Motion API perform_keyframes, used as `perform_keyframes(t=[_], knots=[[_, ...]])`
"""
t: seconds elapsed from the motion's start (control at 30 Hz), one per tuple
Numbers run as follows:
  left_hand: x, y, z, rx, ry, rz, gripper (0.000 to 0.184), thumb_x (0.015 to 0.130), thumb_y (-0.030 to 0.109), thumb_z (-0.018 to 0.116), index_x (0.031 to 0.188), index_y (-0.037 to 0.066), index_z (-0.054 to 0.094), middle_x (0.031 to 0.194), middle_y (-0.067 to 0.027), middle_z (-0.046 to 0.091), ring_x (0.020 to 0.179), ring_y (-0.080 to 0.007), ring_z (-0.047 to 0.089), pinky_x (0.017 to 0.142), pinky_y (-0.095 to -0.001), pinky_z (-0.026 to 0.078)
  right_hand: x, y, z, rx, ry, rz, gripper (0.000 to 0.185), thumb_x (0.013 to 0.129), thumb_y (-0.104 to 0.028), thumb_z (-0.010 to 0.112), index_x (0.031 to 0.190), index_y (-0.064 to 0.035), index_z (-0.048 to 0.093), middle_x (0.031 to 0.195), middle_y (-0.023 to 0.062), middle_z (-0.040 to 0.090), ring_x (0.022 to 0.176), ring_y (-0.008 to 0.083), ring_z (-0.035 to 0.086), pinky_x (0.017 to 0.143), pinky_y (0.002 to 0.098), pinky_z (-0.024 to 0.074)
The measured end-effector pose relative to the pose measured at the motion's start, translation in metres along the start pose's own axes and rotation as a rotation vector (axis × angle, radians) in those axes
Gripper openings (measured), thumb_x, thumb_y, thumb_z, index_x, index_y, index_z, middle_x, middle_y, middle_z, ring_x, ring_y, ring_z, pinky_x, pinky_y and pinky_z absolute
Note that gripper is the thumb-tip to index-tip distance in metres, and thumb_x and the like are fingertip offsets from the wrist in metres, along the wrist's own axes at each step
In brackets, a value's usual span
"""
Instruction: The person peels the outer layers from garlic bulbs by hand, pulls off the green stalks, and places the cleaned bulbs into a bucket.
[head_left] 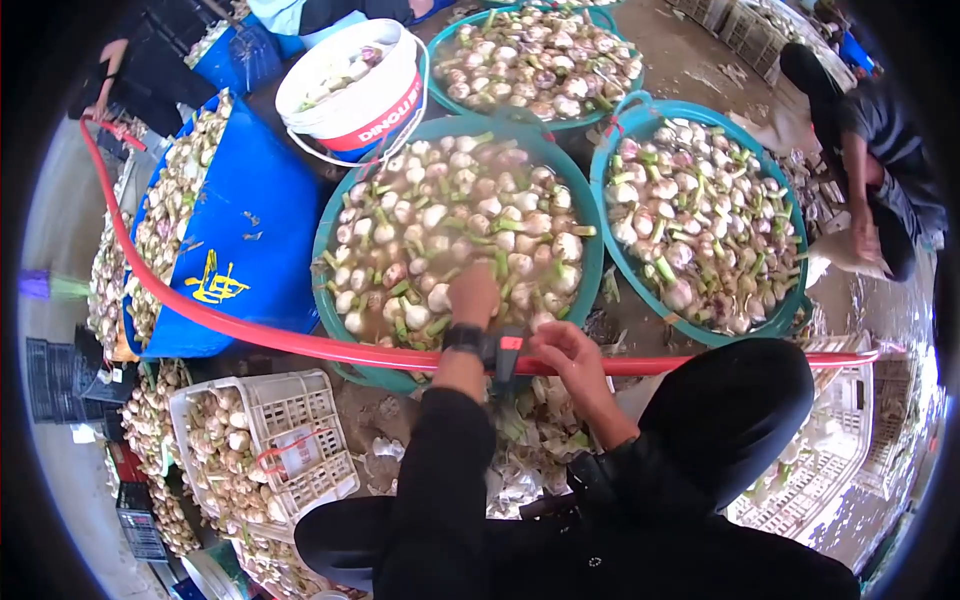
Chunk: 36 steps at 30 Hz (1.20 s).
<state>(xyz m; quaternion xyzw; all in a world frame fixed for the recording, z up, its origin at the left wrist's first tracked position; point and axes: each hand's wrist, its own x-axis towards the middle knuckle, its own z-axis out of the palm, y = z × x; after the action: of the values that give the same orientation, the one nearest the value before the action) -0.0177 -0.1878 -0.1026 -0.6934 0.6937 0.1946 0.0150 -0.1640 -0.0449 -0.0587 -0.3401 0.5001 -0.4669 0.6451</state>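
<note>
Left hand [475,292] in among white garlic bulbs with green stems [438,297]

Nearest on my feed, to the left, I have a white slatted plastic crate [285,405] with garlic in it. A long, red, flexible hose [300,343] crosses the near side of a round teal plastic tub [593,255]. At that side I see the right hand [577,360] bent, thumb and fingertips drawn close beside a pale bulb [541,321]; I cannot tell whether its grip is clamped on it. A blurred black object with a red patch [508,360] shows between the wrists. The left hand, a black watch [463,338] at its wrist, reaches into the tub, where the bulbs lie in cloudy brown water. Its fingers are hidden, so I cannot tell that grip's state.

Farther left is a blue container with yellow writing [255,220]; right, a second teal tub [597,190] of garlic and a person in dark clothes [890,150]. Farthest, I see a white bucket with a red band [320,122].
</note>
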Motion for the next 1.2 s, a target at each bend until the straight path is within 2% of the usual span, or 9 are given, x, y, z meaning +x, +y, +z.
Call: perform_keyframes(t=[0.13, 0.2, 0.27, 0.4, 0.57, 0.83, 0.87, 1.03, 1.2], knots=[[-0.059, -0.009, -0.039, -0.484, 0.12, 0.031, 0.025, 0.072, 0.026, 0.063, 0.083, 0.003, 0.058, 0.074, -0.0127, 0.061, 0.07, -0.0315, 0.06, 0.063, -0.0375, 0.046, -0.007, -0.023, 0.008, 0.109, 0.087, -0.002, 0.037, 0.085, -0.017, 0.053, 0.117, -0.002, 0.041, 0.102, 0.0097, 0.054, 0.087, 0.0152, 0.055, 0.076, 0.0281, 0.0458], [-0.109, 0.006, -0.063, -1.049, 0.053, 0.116, 0.021, 0.075, 0.02, 0.063, 0.085, 0.002, 0.059, 0.068, -0.008, 0.06, 0.065, -0.0237, 0.059, 0.06, -0.0303, 0.045, -0.013, -0.035, 0.014, 0.546, -0.094, 0.21, 0.046, 0.086, -0.027, 0.051, 0.123, -0.004, 0.036, 0.112, 0.0101, 0.051, 0.094, 0.0194, 0.055, 0.078, 0.0323, 0.0457], [-0.143, 0.011, -0.072, -1.074, 0.103, 0.066, 0.02, 0.077, 0.017, 0.062, 0.087, 0.001, 0.06, 0.066, -0.0052, 0.058, 0.064, -0.0186, 0.057, 0.059, -0.0271, 0.044, -0.018, -0.038, 0.02, 0.611, -0.273, 0.254, 0.048, 0.087, -0.027, 0.051, 0.126, -0.0052, 0.035, 0.114, 0.0086, 0.05, 0.096, 0.0191, 0.054, 0.078, 0.0331, 0.0462], [-0.192, 0.002, -0.064, -0.819, 0.447, 0.182, 0.021, 0.079, 0.013, 0.061, 0.091, -0.004, 0.06, 0.064, -0.0001, 0.055, 0.064, -0.0089, 0.054, 0.059, -0.0224, 0.043, -0.039, -0.031, 0.031, 0.362, -0.371, 0.13, 0.045, 0.088, -0.022, 0.049, 0.127, -0.0047, 0.034, 0.117, 0.0065, 0.048, 0.104, 0.016, 0.049, 0.082, 0.0315, 0.044], [-0.225, 0.001, -0.071, -1.321, 0.182, -0.072, 0.019, 0.077, 0.009, 0.062, 0.091, -0.004, 0.062, 0.073, -0.0028, 0.061, 0.058, -0.0039, 0.052, 0.049, -0.018, 0.043, -0.061, -0.026, 0.04, -0.077, -0.396, -0.239, 0.054, 0.083, -0.017, 0.057, 0.128, -0.0023, 0.031, 0.119, 0.0102, 0.041, 0.104, 0.0167, 0.045, 0.084, 0.0284, 0.04], [-0.23, 0.001, -0.043, -1.502, 0.353, -0.087, 0.014, 0.072, 0.002, 0.06, 0.084, -0.006, 0.061, 0.072, -0.0039, 0.061, 0.058, -0.0059, 0.053, 0.051, -0.0195, 0.044, -0.072, -0.036, 0.04, -0.79, -0.263, -0.722, 0.061, 0.076, -0.005, 0.06, 0.128, -0.0021, 0.03, 0.12, 0.0139, 0.04, 0.111, 0.0246, 0.042, 0.09, 0.034, 0.0368], [-0.231, -0.002, -0.044, -1.526, 0.375, -0.069, 0.014, 0.072, 0.001, 0.06, 0.084, -0.006, 0.061, 0.072, -0.0037, 0.06, 0.058, -0.0061, 0.053, 0.051, -0.0198, 0.043, -0.072, -0.036, 0.04, -0.793, -0.27, -0.723, 0.061, 0.076, -0.005, 0.06, 0.128, -0.0021, 0.03, 0.12, 0.0139, 0.04, 0.111, 0.0246, 0.042, 0.09, 0.034, 0.0368], [-0.237, -0.02, -0.054, -1.647, 0.159, -0.046, 0.013, 0.073, 0.003, 0.061, 0.083, -0.005, 0.06, 0.072, -0.0032, 0.059, 0.059, -0.006, 0.052, 0.053, -0.0195, 0.042, -0.061, -0.038, 0.024, 0.316, -0.664, 0.274, 0.049, 0.084, -0.019, 0.056, 0.125, -0.0053, 0.035, 0.113, 0.0043, 0.046, 0.103, 0.0142, 0.046, 0.083, 0.029, 0.0399], [-0.237, -0.013, -0.058, -1.485, 0.113, -0.026, 0.014, 0.077, 0.009, 0.062, 0.083, -0.003, 0.06, 0.073, -0.0019, 0.057, 0.063, -0.0048, 0.049, 0.054, -0.019, 0.04, -0.07, -0.034, 0.036, -0.011, -0.572, -0.057, 0.052, 0.085, -0.036, 0.05, 0.126, -0.0069, 0.037, 0.121, 0.004, 0.041, 0.104, 0.0173, 0.046, 0.081, 0.0324, 0.0408]])
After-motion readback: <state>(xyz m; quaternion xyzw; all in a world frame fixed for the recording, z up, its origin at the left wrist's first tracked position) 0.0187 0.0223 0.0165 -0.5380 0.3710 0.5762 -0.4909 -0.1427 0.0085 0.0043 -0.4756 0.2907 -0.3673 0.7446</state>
